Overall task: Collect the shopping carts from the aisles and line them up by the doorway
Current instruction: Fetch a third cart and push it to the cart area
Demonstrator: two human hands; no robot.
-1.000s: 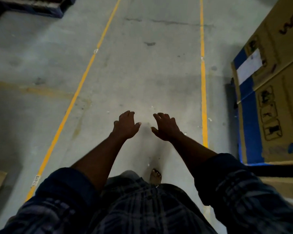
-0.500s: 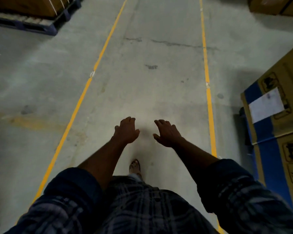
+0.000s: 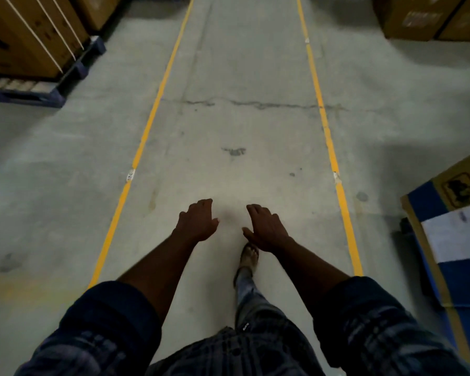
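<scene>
No shopping cart is in view. My left hand [image 3: 197, 222] and my right hand [image 3: 266, 229] are stretched out side by side in front of me over the concrete floor, palms down, fingers loosely curled, holding nothing. They hang a hand's width apart, in the middle of the aisle between the two yellow floor lines. My right foot [image 3: 250, 257] is stepping forward just below my right hand.
The aisle runs straight ahead between a left yellow line [image 3: 147, 131] and a right yellow line [image 3: 324, 126]. Cardboard boxes on a dark pallet [image 3: 52, 96] stand far left. A blue-and-brown carton [image 3: 451, 240] sits close on the right, more boxes [image 3: 423, 17] far right.
I have walked forward along the aisle: the carton on the right slid back and down, and the pallet and far boxes came into view. Both hands stayed out in front, empty.
</scene>
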